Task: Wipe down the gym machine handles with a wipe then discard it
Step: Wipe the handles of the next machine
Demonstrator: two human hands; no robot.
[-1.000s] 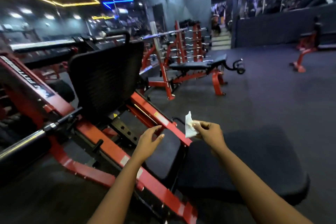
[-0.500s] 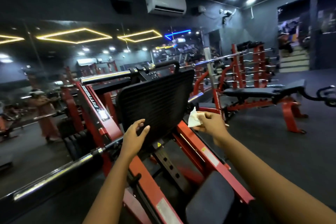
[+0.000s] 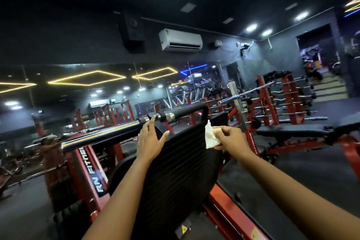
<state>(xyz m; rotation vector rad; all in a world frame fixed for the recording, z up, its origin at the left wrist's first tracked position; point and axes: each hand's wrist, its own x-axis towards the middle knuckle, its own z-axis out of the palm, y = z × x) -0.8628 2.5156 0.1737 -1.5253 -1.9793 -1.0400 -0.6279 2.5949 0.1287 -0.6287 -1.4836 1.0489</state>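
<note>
1. Just off the upper right corner of the leg-press footplate [image 3: 181, 171], a crumpled white wipe [image 3: 211, 138] is hanging from the right hand [image 3: 231, 139]. The thumb and curled fingers are pinching it along its right side, and its top corner is poking upward.
2. Over the plate's top edge a black curved handle [image 3: 191, 110] is arching, with its right leg dropping just beside the wipe's raised corner. Whether the two are touching I cannot tell.
3. At the plate's upper left corner the left hand [image 3: 150, 140] is lying flat against the ribbed black surface, gripping nothing. Its fingers are spread, the thumb is angling out to the right, and the fingertips are reaching a black block by a chrome collar.
4. From that block a long black and chrome bar [image 3: 101, 134] is running down to the left.
5. Beneath the bar the machine's red frame [image 3: 91, 173], marked with white lettering, is sloping toward the floor.
6. Farther right, a black padded bench [image 3: 292, 130] on red legs is standing near a red barbell rack [image 3: 292, 99], with pale steps [image 3: 329, 87] rising behind.
7. High on the dark wall a white air conditioner [image 3: 181, 40] is hanging beside a black speaker [image 3: 132, 31], while yellow light strips are glowing in the mirror wall [image 3: 58, 93] on the left.
</note>
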